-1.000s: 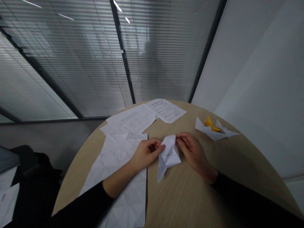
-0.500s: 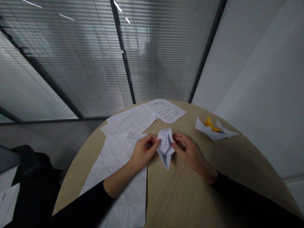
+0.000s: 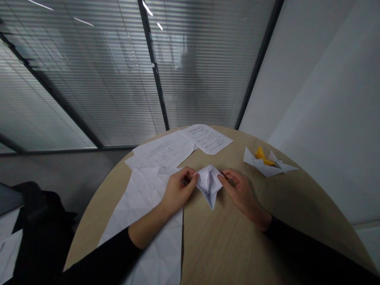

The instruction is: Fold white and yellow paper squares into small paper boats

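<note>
A white paper model is sitting just above the surface, held between both hands, with its pointed end aiming down toward the person. The left hand is closed narrowly on the model's left edge, fingers curled and fingertips pressing against the paper. The right hand is pinching the right edge, though in this dim view its grip looks lighter, with only the fingertips appearing to touch.

Left of the model, a large creased sheet is lying flat under the left forearm. Beyond the model, a printed grid sheet and a printed text sheet are lying side by side. To the right of the model, a folded white paper is resting well apart, with a yellow paper piece sitting on it. Black sleeves are covering both forearms.
</note>
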The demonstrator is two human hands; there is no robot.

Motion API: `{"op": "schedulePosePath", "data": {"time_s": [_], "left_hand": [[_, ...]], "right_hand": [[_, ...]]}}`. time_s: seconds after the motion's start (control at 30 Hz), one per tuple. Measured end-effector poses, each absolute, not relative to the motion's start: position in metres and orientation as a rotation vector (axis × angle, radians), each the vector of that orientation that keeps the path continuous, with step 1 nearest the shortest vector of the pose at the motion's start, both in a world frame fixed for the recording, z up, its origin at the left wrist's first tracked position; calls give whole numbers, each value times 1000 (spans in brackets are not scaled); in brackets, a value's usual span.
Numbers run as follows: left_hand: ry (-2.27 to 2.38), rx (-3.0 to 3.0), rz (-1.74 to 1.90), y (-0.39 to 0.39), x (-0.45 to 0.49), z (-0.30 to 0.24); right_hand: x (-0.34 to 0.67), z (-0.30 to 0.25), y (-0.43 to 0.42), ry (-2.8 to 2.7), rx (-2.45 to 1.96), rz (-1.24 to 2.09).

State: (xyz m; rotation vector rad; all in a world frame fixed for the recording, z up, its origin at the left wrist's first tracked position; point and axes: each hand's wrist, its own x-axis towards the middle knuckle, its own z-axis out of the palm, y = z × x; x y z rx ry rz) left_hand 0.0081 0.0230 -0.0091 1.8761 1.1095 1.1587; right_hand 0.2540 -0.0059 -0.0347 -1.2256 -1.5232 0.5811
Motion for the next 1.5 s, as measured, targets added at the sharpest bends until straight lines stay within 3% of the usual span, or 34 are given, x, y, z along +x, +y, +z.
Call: {"op": "schedulePosePath", "data": {"time_s": [0.3, 0.67, 1.13, 1.5], "left_hand": [[961, 2030, 1083, 18, 7, -5], [816, 1993, 1053, 18, 4, -6], [964, 1811, 1226, 19, 8, -6], [856, 2014, 1162, 18, 8, 1]], "right_hand": [[251, -28, -13, -1662, -1151, 447], [253, -30, -16, -1829, -1034, 526], [252, -21, -22, -2061, -945, 525], [254, -27, -18, -1791, -1060, 369]]}}
